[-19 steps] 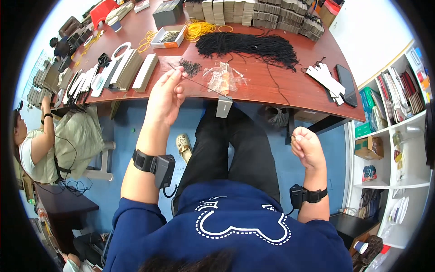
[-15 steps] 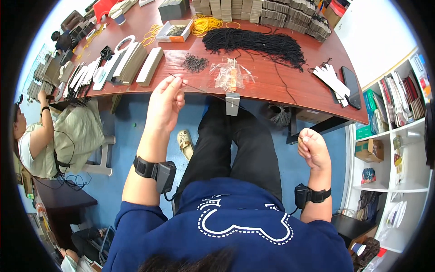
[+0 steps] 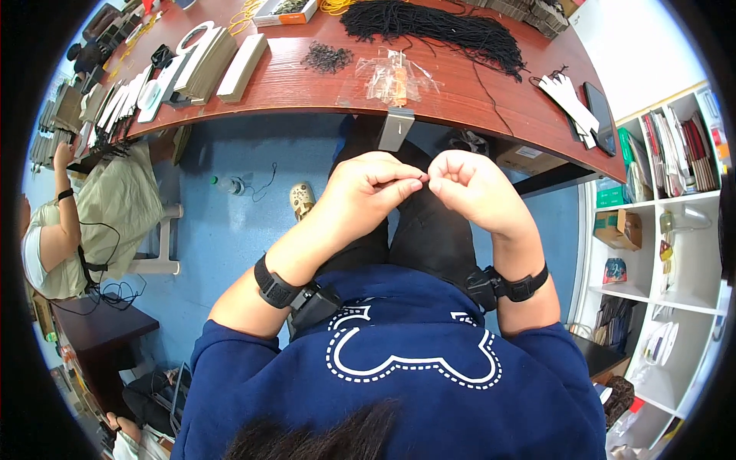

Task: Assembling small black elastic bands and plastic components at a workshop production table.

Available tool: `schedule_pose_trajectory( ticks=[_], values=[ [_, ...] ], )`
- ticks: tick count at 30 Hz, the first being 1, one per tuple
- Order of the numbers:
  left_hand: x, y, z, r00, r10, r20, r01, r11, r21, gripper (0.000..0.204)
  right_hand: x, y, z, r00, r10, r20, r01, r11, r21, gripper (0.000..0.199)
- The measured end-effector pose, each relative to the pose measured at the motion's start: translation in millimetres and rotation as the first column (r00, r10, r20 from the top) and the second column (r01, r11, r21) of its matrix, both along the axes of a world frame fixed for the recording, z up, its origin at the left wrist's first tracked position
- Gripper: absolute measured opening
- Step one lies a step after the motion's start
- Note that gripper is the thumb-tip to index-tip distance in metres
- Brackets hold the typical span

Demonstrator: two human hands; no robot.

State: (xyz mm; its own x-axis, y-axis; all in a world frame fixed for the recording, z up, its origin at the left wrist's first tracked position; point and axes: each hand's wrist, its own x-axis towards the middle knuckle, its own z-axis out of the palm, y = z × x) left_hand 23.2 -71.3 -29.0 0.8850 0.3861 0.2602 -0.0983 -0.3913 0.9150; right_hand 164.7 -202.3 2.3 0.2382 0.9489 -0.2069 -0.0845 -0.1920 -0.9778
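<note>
My left hand (image 3: 364, 192) and my right hand (image 3: 479, 190) meet over my lap, with their fingertips almost touching. Both are closed in a pinch on a thin black cord, which hardly shows between the fingers and against my black trousers. Just beyond them a grey metal bracket (image 3: 396, 129) sticks out from the table edge. Behind it, clear plastic film (image 3: 377, 80) lies around an orange-and-white strip (image 3: 399, 86) on the table. A large bundle of black cords (image 3: 433, 29) stretches across the tabletop farther back.
Small black pieces (image 3: 327, 57) lie heaped left of the film, near stacked pale card strips (image 3: 244, 67). White tags (image 3: 569, 103) and a phone (image 3: 600, 115) are at the right. A co-worker's arm (image 3: 67, 192) shows at the left. White shelves (image 3: 644, 299) stand at the right.
My hands were wide apart, with a black cord running from the left one; they have come together over my lap. The view has tilted, showing the table higher and a bottle on the floor.
</note>
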Motion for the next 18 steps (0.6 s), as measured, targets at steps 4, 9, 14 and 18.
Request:
schedule_pose_trajectory(
  ticks=[4,9,14,18],
  values=[
    [-5,-1,-6,0.999,0.009,-0.053,-0.015,0.993,-0.116,0.01,-6,8,1,0.995,-0.01,-0.1,0.004,0.999,-0.051,0.007],
    [-4,-3,-10,0.987,0.004,-0.161,-0.046,0.966,-0.255,0.01,-7,8,-6,0.996,-0.026,-0.08,0.021,0.998,-0.058,0.007],
    [-1,-2,-15,0.994,-0.002,-0.113,-0.038,0.938,-0.345,0.008,-3,7,-14,0.984,-0.139,-0.108,0.139,0.99,-0.003,0.017],
    [2,2,-17,0.997,0.082,-0.009,-0.081,0.951,-0.298,0.01,-16,6,-35,0.884,-0.101,-0.456,0.12,0.993,0.013,0.027]
  ],
)
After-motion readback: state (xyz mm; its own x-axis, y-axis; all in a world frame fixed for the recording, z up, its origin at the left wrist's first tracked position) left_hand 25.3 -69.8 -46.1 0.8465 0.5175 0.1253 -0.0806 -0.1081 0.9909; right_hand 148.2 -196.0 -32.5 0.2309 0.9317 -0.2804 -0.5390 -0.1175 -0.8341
